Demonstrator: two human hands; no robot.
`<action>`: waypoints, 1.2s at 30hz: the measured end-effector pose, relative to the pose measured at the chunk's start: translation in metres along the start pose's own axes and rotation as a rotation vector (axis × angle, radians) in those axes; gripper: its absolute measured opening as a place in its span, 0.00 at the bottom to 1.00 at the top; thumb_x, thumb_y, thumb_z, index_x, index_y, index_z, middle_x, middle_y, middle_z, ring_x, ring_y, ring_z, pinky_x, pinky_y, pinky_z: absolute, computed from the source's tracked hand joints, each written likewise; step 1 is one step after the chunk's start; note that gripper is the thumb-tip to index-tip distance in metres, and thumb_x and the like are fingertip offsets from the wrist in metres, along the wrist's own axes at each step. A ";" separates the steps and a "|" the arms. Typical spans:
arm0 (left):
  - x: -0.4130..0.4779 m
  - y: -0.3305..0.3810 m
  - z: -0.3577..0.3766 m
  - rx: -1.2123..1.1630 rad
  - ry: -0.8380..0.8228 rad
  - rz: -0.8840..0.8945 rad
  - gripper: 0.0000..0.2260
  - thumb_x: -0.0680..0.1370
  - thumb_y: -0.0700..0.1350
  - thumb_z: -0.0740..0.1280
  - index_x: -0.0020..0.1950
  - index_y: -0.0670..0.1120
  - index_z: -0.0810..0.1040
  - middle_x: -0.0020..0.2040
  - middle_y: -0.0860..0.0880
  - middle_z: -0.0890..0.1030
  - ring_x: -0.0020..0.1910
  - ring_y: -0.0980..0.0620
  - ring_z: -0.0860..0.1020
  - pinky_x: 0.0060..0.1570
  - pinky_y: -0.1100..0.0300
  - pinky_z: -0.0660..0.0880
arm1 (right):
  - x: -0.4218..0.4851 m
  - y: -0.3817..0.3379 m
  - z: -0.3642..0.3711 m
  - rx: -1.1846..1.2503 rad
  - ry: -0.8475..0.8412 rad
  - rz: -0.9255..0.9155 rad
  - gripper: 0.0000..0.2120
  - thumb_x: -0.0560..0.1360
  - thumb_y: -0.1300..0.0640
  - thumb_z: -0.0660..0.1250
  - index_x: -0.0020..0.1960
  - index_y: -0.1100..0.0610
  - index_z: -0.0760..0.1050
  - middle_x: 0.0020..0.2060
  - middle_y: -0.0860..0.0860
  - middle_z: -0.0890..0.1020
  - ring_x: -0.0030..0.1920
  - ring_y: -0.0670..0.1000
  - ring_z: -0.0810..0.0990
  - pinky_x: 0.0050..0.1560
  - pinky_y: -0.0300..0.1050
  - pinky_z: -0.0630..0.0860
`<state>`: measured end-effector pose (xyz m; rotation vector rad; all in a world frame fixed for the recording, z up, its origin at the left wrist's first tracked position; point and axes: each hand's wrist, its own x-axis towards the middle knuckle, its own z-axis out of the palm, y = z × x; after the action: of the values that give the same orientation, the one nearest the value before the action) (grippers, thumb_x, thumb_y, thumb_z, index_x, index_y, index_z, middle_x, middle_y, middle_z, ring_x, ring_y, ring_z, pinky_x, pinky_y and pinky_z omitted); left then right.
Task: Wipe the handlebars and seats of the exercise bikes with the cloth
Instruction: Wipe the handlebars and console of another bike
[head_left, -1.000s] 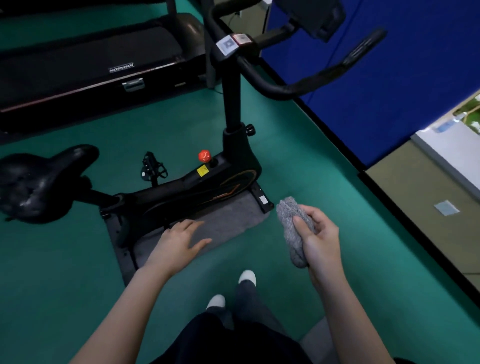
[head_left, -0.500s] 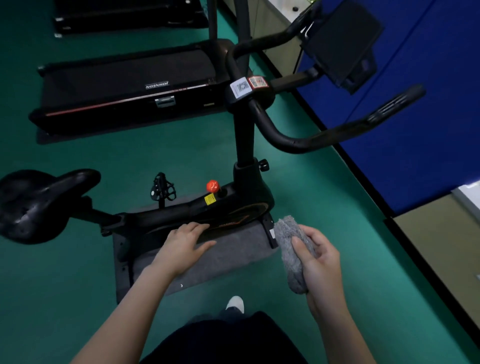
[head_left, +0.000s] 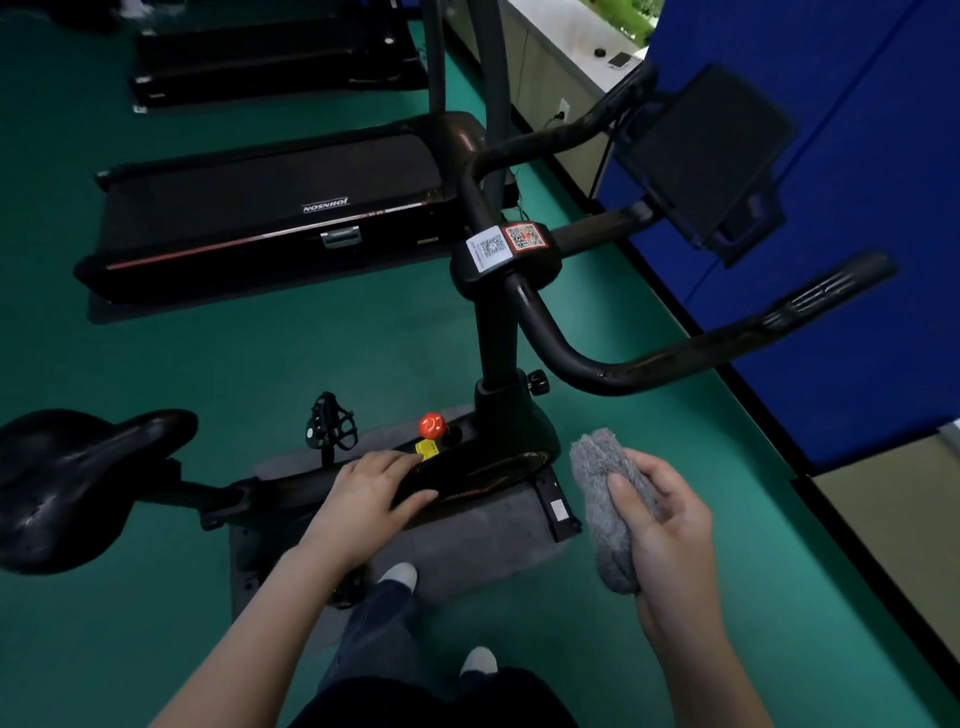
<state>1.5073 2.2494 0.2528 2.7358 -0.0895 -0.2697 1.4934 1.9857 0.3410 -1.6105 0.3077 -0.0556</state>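
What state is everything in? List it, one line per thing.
right hand: grips the cloth
cloth: bunched up, touching no part of the bike
left hand: open, holds nothing
handlebars: no hand or cloth on them
seat: unoccupied, not touched
console screen: dark

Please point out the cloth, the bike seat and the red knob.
cloth (head_left: 597, 467), head view, on its grey upper half
bike seat (head_left: 57, 493), head view, on the wide rear part
red knob (head_left: 432, 425), head view, on its round top
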 end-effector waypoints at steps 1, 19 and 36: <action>0.008 -0.003 -0.006 -0.007 0.016 0.023 0.25 0.78 0.62 0.58 0.72 0.51 0.67 0.67 0.52 0.72 0.67 0.52 0.67 0.68 0.56 0.62 | 0.002 -0.004 0.005 -0.003 0.004 -0.010 0.12 0.75 0.66 0.66 0.47 0.49 0.81 0.44 0.50 0.85 0.46 0.53 0.84 0.46 0.50 0.80; 0.176 -0.022 -0.130 -0.173 0.205 0.571 0.28 0.77 0.60 0.57 0.73 0.47 0.65 0.71 0.49 0.67 0.70 0.49 0.65 0.68 0.51 0.63 | 0.054 -0.056 0.134 -0.145 0.492 -0.204 0.16 0.75 0.68 0.66 0.44 0.46 0.78 0.41 0.41 0.83 0.44 0.44 0.81 0.48 0.37 0.75; 0.250 0.034 -0.127 -0.335 0.167 0.851 0.19 0.78 0.53 0.59 0.68 0.49 0.72 0.69 0.53 0.69 0.67 0.53 0.67 0.67 0.55 0.57 | 0.135 -0.080 0.163 -0.967 0.294 -0.324 0.15 0.71 0.74 0.63 0.49 0.59 0.82 0.44 0.51 0.83 0.49 0.54 0.72 0.49 0.27 0.63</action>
<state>1.7764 2.2410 0.3371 2.1398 -1.0192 0.1719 1.6725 2.1160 0.3887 -2.6123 0.3137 -0.4508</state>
